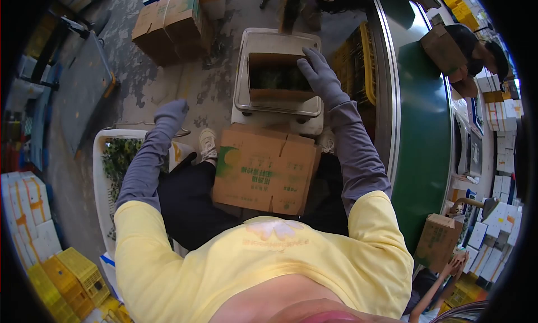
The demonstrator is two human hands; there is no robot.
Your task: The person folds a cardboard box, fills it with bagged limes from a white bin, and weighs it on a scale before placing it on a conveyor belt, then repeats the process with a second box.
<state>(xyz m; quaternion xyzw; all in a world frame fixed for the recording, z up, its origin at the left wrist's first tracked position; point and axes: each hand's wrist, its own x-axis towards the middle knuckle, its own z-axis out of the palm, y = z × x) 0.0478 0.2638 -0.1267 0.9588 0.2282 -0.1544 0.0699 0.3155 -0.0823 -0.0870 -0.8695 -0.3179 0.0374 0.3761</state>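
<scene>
My right hand, in a grey glove, is at the right corner of an open cardboard box. Its fingers are stretched out over the edge. Inside the box lies a dark green mass that I cannot make out. That box rests on a white platform scale. My left hand, gloved too, is closed above the floor, near a white basket of green leafy or round produce. What it holds, if anything, is hidden. Between my knees sits another cardboard box with green print.
A green conveyor belt with a metal rail runs along my right. A yellow crate stands beside it. Strapped cardboard boxes stand ahead left. Across the belt, a person handles a box; another person's hands are near a carton.
</scene>
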